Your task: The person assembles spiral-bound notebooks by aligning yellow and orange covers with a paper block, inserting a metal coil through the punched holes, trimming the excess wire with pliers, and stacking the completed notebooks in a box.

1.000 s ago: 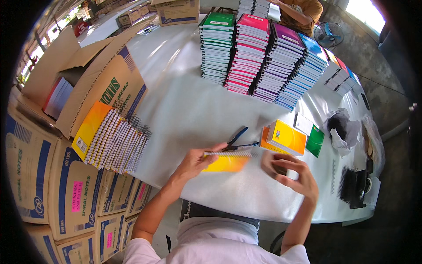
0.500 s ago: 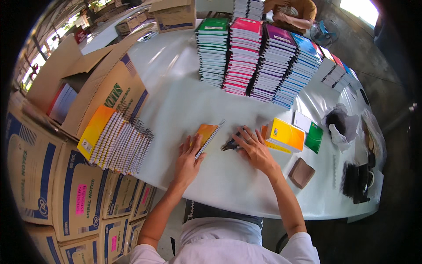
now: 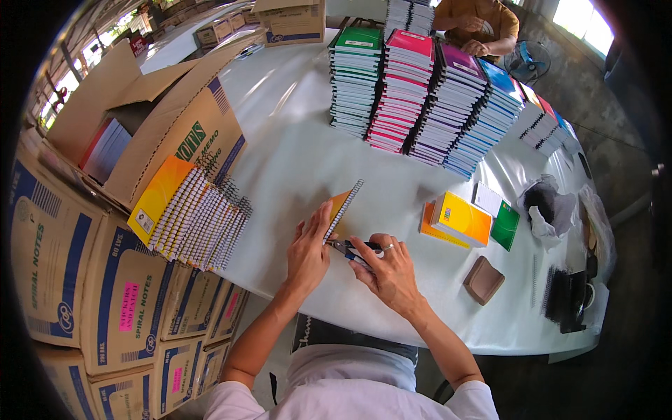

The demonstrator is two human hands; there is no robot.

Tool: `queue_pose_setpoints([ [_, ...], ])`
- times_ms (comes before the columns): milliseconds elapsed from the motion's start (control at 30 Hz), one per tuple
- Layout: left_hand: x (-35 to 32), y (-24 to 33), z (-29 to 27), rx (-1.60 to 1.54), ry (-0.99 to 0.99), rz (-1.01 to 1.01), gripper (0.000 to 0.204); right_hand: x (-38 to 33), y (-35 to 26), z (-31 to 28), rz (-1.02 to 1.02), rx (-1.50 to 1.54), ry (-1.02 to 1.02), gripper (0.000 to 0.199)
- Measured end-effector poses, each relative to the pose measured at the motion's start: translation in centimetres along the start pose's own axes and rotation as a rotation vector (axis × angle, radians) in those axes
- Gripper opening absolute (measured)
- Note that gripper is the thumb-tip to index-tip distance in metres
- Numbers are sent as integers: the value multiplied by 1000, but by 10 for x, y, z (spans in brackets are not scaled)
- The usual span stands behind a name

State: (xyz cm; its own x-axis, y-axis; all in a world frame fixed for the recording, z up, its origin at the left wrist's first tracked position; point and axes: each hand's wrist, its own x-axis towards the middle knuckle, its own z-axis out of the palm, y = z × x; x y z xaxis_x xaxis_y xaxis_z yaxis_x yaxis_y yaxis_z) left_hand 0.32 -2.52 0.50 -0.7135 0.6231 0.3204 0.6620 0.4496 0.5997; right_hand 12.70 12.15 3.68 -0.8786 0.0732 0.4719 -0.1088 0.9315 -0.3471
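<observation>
My left hand (image 3: 310,253) grips a small spiral notebook (image 3: 341,208) with a yellow-orange cover, tilted up on edge so its wire binding faces right. In my right hand (image 3: 392,274) is a pair of dark-handled pliers (image 3: 348,248). The jaws are at the lower end of the notebook's spiral; whether they touch the wire I cannot tell. To the right lie yellow-orange notebooks (image 3: 460,218), one stack resting partly on another. A leaning row of spiral notebooks (image 3: 192,218) with yellow covers stands at the left, against an open carton (image 3: 199,133).
Tall stacks of green, red, purple and blue notebooks (image 3: 420,91) stand at the back. A brown block (image 3: 483,280), a green notebook (image 3: 505,225), a crumpled white bag (image 3: 549,210) and black binding coils (image 3: 560,297) lie right. Cartons (image 3: 126,297) are piled lower left. A person (image 3: 479,28) stands across the table.
My right hand has picked the pliers up off the table and brought them left to the notebook. My left hand has lifted and tilted the notebook.
</observation>
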Motion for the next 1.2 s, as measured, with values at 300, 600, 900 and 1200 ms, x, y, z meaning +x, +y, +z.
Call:
queue_pose_setpoints([
  [300,-7,-5,-6,173,171,133,77,39,2,-33,709,897,-880,32],
  [600,1,32,-207,476,410,357,67,29,36,-29,196,221,-215,32],
  [900,-29,-31,-292,380,267,-70,48,18,41,4,57,259,11,43],
  [1200,12,-21,-290,-456,57,261,59,185,-110,6,239,1887,-326,52],
])
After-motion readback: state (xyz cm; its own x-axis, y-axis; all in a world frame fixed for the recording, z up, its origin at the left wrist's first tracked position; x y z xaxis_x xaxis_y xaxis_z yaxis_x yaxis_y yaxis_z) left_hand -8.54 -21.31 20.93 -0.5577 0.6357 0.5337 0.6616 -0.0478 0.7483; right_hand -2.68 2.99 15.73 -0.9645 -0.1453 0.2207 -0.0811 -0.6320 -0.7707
